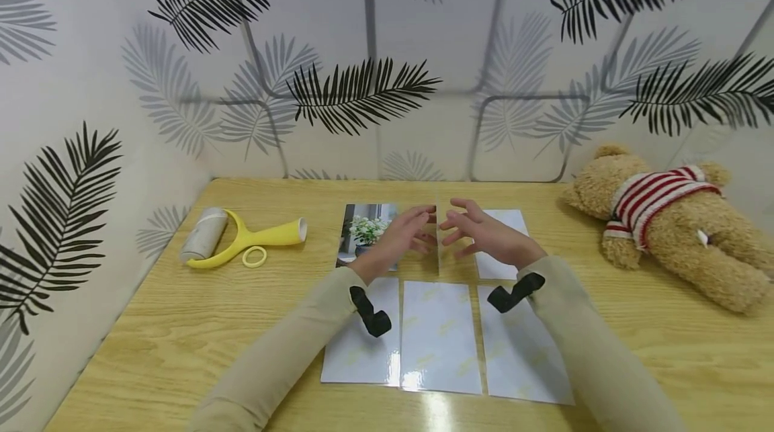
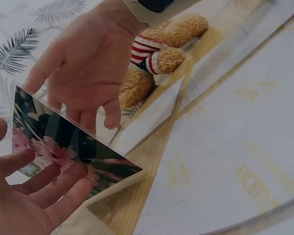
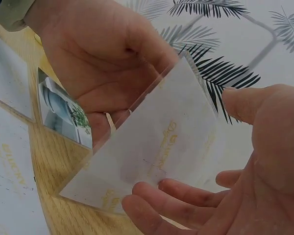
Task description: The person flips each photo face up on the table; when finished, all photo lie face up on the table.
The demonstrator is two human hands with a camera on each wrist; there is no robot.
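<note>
Between my two hands a photo card (image 1: 438,244) stands on edge, seen almost edge-on in the head view. Its picture side, with pink flowers (image 2: 51,149) and dark leaves, faces my left hand (image 1: 402,237). The white back (image 3: 166,132) with yellow lettering faces my right hand (image 1: 490,237). Left fingers lie loosely extended against the picture. My right fingertips (image 3: 147,191) are at the lower part of the back, the thumb held apart. Flat on the table, a plant photo (image 1: 369,227) lies face up beside my left hand, partly covered by it. A white-backed card (image 1: 508,224) lies behind my right hand.
Three white-backed cards lie in the front row: left (image 1: 363,344), middle (image 1: 440,338) and right (image 1: 523,351), partly under my forearms. A lint roller (image 1: 260,237) with yellow handle and a yellow ring (image 1: 254,256) lie left. At right lies a teddy bear (image 1: 683,224).
</note>
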